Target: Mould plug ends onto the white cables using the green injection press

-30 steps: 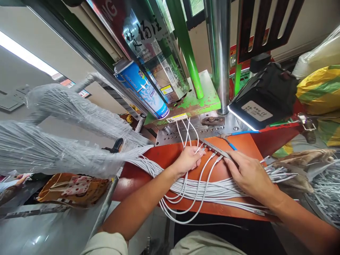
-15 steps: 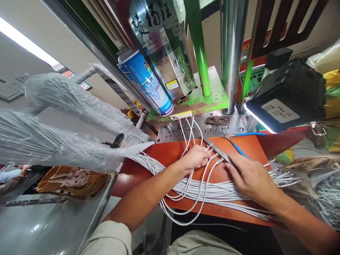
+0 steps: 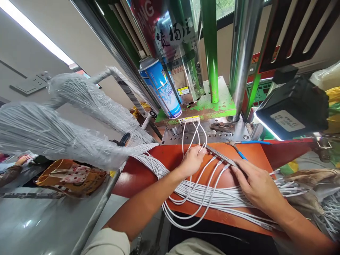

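Where the board ends, white cables loop past its front edge.

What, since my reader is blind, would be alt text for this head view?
A person's right hand holds a metal bar over an orange tabletop, left hand at its far end; three white cables meet the bar, green machine behind.

White cables, grey metal bar, orange-red tabletop, blue-and-white can, blue-handled pliers
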A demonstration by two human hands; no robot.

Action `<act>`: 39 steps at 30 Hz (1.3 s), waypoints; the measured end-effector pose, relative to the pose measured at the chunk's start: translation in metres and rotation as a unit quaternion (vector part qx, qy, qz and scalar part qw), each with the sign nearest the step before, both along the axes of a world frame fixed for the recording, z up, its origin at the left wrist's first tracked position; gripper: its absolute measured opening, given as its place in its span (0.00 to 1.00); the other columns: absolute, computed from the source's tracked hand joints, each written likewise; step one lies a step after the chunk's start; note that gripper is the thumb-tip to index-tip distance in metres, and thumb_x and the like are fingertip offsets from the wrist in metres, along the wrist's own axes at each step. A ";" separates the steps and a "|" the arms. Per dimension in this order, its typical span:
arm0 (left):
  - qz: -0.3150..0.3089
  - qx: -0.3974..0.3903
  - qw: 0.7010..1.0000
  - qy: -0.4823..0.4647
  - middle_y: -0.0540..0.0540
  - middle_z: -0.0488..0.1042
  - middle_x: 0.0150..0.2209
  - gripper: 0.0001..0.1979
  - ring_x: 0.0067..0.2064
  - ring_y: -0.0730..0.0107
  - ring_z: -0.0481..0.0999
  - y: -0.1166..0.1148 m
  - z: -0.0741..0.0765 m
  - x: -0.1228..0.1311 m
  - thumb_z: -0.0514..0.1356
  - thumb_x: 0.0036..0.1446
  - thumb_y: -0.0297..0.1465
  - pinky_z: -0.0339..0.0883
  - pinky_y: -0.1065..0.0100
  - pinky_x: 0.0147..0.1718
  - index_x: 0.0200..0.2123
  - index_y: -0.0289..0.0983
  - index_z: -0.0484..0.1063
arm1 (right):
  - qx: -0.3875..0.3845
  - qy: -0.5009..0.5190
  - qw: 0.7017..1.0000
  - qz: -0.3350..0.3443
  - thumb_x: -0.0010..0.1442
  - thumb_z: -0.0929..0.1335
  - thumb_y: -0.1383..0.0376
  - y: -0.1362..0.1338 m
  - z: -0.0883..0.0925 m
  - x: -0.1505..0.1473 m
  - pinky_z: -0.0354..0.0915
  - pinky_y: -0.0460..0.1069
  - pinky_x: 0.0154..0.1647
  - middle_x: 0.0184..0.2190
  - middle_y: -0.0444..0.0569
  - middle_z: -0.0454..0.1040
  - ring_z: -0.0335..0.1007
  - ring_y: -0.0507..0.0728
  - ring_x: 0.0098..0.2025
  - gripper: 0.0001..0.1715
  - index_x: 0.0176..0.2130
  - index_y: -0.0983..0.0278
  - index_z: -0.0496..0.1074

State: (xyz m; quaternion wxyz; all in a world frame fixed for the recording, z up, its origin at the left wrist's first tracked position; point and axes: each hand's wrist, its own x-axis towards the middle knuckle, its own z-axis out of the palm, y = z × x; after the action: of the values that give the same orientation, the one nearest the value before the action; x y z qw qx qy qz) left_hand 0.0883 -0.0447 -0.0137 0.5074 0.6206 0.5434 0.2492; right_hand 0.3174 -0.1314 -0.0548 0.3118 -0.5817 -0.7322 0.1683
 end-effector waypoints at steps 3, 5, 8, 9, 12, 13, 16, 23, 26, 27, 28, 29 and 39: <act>0.010 -0.059 0.997 -0.049 0.59 0.58 0.16 0.19 0.16 0.81 0.52 -0.006 0.001 -0.005 0.54 0.68 0.47 0.46 0.76 0.17 0.41 0.35 0.71 | -0.001 -0.002 1.000 0.003 0.74 0.59 0.56 0.001 0.000 0.000 0.66 0.54 0.43 0.43 0.48 0.79 0.76 0.59 0.40 0.17 0.49 0.58 0.72; 0.002 -0.105 0.993 -0.043 0.59 0.60 0.17 0.17 0.14 0.81 0.52 -0.007 0.002 -0.005 0.56 0.66 0.45 0.44 0.76 0.16 0.38 0.36 0.70 | 0.005 -0.004 1.000 0.000 0.74 0.59 0.56 0.001 0.000 0.001 0.66 0.53 0.42 0.42 0.49 0.79 0.76 0.59 0.40 0.17 0.49 0.58 0.72; -0.013 -0.137 0.990 -0.021 0.56 0.64 0.18 0.13 0.14 0.80 0.57 -0.006 0.004 -0.004 0.59 0.62 0.40 0.46 0.76 0.15 0.32 0.36 0.69 | 0.010 -0.007 1.000 0.001 0.74 0.59 0.56 0.002 -0.001 0.001 0.66 0.53 0.40 0.41 0.49 0.79 0.76 0.59 0.39 0.17 0.49 0.58 0.72; -0.018 -0.141 0.990 -0.019 0.56 0.64 0.18 0.12 0.14 0.80 0.57 -0.005 0.005 -0.003 0.59 0.61 0.39 0.47 0.76 0.15 0.31 0.36 0.69 | 0.009 -0.008 1.000 0.007 0.74 0.59 0.56 0.002 -0.001 0.001 0.66 0.53 0.41 0.41 0.49 0.79 0.76 0.59 0.39 0.17 0.48 0.58 0.72; -0.031 -0.130 0.991 -0.018 0.57 0.60 0.17 0.13 0.15 0.82 0.53 -0.003 0.005 0.001 0.59 0.61 0.39 0.45 0.75 0.17 0.27 0.37 0.65 | 0.008 -0.007 0.999 0.041 0.75 0.59 0.56 0.002 -0.002 0.001 0.65 0.53 0.41 0.42 0.49 0.78 0.75 0.59 0.40 0.16 0.48 0.58 0.71; -0.036 -0.121 0.992 -0.018 0.58 0.58 0.17 0.14 0.16 0.82 0.52 -0.002 0.004 0.001 0.58 0.61 0.39 0.45 0.75 0.18 0.26 0.38 0.63 | 0.009 -0.006 0.998 0.054 0.75 0.59 0.56 0.002 -0.002 0.002 0.65 0.53 0.41 0.42 0.49 0.78 0.75 0.59 0.40 0.16 0.49 0.58 0.71; -0.052 -0.087 0.995 -0.004 0.57 0.57 0.18 0.17 0.19 0.81 0.53 0.001 -0.003 0.002 0.58 0.61 0.38 0.47 0.75 0.21 0.23 0.37 0.61 | 0.019 -0.002 0.996 0.085 0.74 0.60 0.57 0.002 -0.002 0.002 0.63 0.52 0.40 0.39 0.50 0.77 0.73 0.58 0.38 0.15 0.47 0.59 0.71; -0.075 0.051 0.990 0.110 0.51 0.62 0.21 0.18 0.25 0.72 0.59 0.003 -0.004 -0.001 0.60 0.64 0.35 0.51 0.68 0.28 0.21 0.37 0.64 | 0.028 0.005 0.994 0.109 0.75 0.60 0.57 0.002 -0.001 0.004 0.64 0.52 0.39 0.39 0.49 0.77 0.73 0.57 0.38 0.14 0.48 0.60 0.71; -0.086 0.207 0.941 0.254 0.46 0.69 0.28 0.13 0.30 0.67 0.66 -0.011 0.008 0.002 0.57 0.68 0.35 0.54 0.66 0.32 0.30 0.38 0.70 | 0.019 -0.004 0.997 0.069 0.75 0.59 0.57 0.001 -0.002 0.001 0.64 0.52 0.41 0.42 0.50 0.78 0.74 0.58 0.40 0.15 0.49 0.59 0.71; -0.088 0.274 0.908 0.304 0.44 0.72 0.31 0.12 0.33 0.64 0.69 -0.019 0.011 0.004 0.56 0.70 0.35 0.56 0.65 0.33 0.34 0.38 0.72 | 0.020 -0.007 0.998 0.059 0.75 0.59 0.57 0.001 -0.002 -0.001 0.65 0.52 0.41 0.43 0.50 0.78 0.74 0.58 0.40 0.15 0.49 0.60 0.71; -0.094 0.340 0.872 0.340 0.42 0.73 0.34 0.12 0.35 0.62 0.71 -0.027 0.014 0.006 0.54 0.70 0.36 0.58 0.64 0.34 0.36 0.38 0.73 | 0.023 -0.010 0.998 0.055 0.75 0.59 0.57 0.001 -0.002 -0.002 0.65 0.52 0.42 0.43 0.50 0.78 0.75 0.58 0.40 0.16 0.49 0.60 0.71; -0.104 0.395 0.841 0.355 0.41 0.74 0.35 0.13 0.37 0.61 0.72 -0.036 0.015 0.009 0.54 0.71 0.36 0.59 0.63 0.35 0.37 0.37 0.73 | 0.027 -0.014 0.998 0.056 0.75 0.59 0.57 0.000 -0.001 -0.003 0.65 0.52 0.41 0.43 0.51 0.78 0.75 0.58 0.40 0.16 0.49 0.60 0.71; -0.159 0.442 0.793 0.387 0.45 0.76 0.30 0.10 0.33 0.60 0.76 -0.065 -0.004 0.033 0.58 0.66 0.33 0.60 0.60 0.27 0.32 0.37 0.74 | 0.062 -0.047 0.994 0.073 0.75 0.58 0.60 0.000 0.001 -0.004 0.59 0.52 0.35 0.36 0.49 0.74 0.70 0.57 0.36 0.14 0.45 0.61 0.69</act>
State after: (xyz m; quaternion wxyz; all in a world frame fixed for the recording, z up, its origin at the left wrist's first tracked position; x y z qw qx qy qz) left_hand 0.1215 -0.1093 -0.0177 -0.0425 0.8994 0.4189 0.1174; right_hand 0.3134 -0.1311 -0.0534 0.2994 -0.5137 -0.7954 0.1175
